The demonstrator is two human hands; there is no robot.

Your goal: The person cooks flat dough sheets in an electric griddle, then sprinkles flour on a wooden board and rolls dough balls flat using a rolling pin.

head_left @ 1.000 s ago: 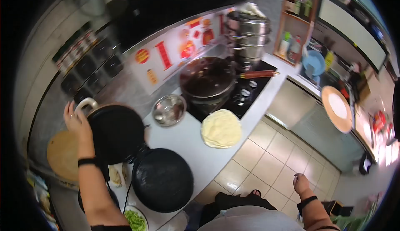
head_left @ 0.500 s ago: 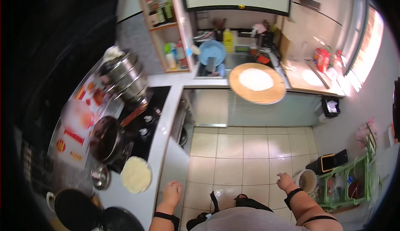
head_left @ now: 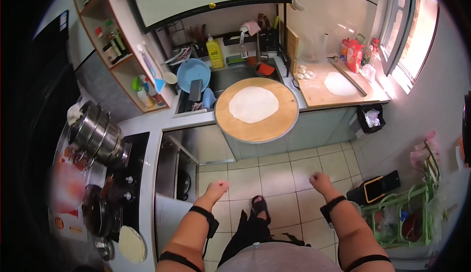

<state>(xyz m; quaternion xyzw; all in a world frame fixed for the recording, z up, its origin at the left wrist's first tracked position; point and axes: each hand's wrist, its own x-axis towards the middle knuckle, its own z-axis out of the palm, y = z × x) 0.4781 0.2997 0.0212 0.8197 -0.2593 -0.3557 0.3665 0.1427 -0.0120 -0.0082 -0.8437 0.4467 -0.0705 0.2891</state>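
My left hand (head_left: 217,190) hangs over the floor with its fingers curled in and nothing in them. My right hand (head_left: 321,182) is also closed and holds nothing, to the right at a similar height. Ahead of both, a round wooden board (head_left: 257,130) rests across the sink's front edge, bearing a flat round sheet of dough (head_left: 253,104). Further right, another dough sheet (head_left: 340,84) lies on a rectangular wooden board (head_left: 314,95) beside a rolling pin (head_left: 347,77) and several small dough pieces (head_left: 304,72). Neither hand touches any of these.
On the left counter are a steamer pot (head_left: 98,132), a dark frying pan (head_left: 95,210) on the stove and a stack of flat dough rounds (head_left: 132,244). A blue basin (head_left: 194,76) sits at the sink. A green rack (head_left: 382,206) and a bin (head_left: 371,117) stand right.
My view has turned and come nearer the sink, so the stove has shifted left. One foot has stepped forward. My right hand's fingers have curled in, and my left hand has moved clear of the counter.
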